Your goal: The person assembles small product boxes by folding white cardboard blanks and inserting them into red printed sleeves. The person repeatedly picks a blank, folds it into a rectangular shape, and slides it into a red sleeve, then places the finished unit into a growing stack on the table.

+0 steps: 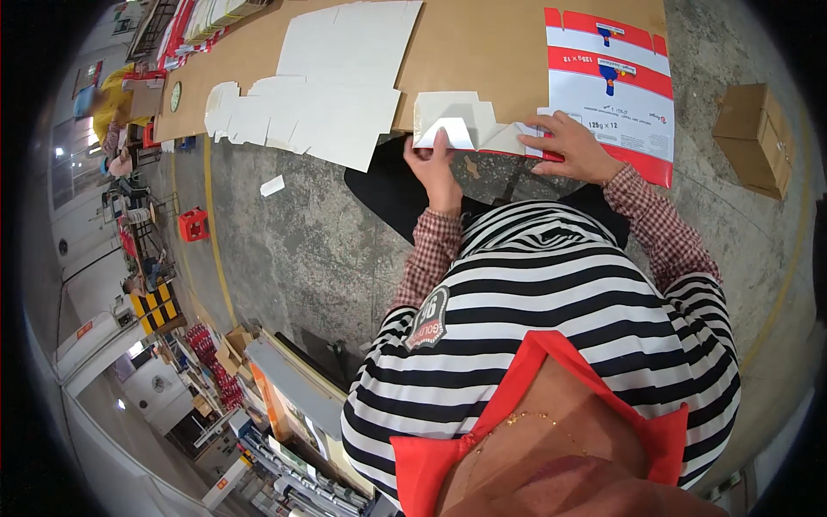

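A small carton blank (457,108), white-grey on its upper face, lies at the near edge of the brown table with a red edge showing along its near side. My left hand (435,168) is closed on its left part, where a bright white flap (461,133) stands folded up beside the fingers. At the blank's right end, my right hand (573,151) grips it, thumb near the table edge and fingers over the top. Part of the blank is hidden under these fingers. Just right of this hand lies a printed red, white and blue cardboard sheet (633,103).
Several overlapping white blanks (336,112) spread across the left of the brown tabletop (495,43), some past its near edge. A brown cardboard box (754,138) stands on the floor at right. A white scrap (272,185) and a red crate (194,225) are on the floor at left.
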Motion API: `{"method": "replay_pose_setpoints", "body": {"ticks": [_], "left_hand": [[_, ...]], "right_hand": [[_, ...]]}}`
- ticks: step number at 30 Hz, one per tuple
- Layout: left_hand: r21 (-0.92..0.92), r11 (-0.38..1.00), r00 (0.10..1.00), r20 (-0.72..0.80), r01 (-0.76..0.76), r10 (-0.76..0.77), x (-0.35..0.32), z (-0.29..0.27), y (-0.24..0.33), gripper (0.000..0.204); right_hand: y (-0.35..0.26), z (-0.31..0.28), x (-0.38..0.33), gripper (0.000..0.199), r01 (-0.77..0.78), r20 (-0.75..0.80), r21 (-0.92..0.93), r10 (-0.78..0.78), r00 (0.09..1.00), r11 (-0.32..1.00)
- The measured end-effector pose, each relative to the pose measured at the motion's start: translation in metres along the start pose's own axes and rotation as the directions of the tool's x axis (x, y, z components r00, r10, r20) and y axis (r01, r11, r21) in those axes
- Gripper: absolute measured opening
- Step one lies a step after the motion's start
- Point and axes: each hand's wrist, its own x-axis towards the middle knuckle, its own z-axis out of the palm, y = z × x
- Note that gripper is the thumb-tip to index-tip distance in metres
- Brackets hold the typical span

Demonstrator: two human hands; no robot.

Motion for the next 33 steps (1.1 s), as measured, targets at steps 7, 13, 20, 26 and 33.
{"method": "replay_pose_setpoints", "body": {"ticks": [7,13,20,26,33], "left_hand": [[0.116,0.463,0.328,0.851,-0.879,0.41,0.012,0.048,0.008,0.055],[0.034,0.184,0.046,0.997,-0.982,0.058,0.026,0.079,0.011,0.111],[0.06,0.084,0.063,0.998,-0.995,0.029,0.024,0.093,-0.006,0.103],[0.109,-0.022,0.109,0.994,-0.994,-0.02,0.014,0.098,-0.01,0.079],[0.295,-0.077,0.293,0.955,-0.952,0.045,0.008,0.124,-0.021,0.059]], "right_hand": [[-0.002,-0.005,0.001,0.056,0.029,0.057,-0.028,-0.027,0.998,0.999],[0.0,-0.035,-0.035,0.079,-0.184,-0.225,-0.274,0.123,0.966,0.944],[0.007,-0.026,-0.043,0.074,-0.261,-0.231,-0.261,0.203,0.952,0.929],[0.023,-0.02,-0.059,0.059,-0.255,-0.241,-0.335,0.18,0.954,0.907],[0.038,-0.048,-0.157,0.051,-0.44,-0.344,0.8,0.913,0.221,0.408]]}}
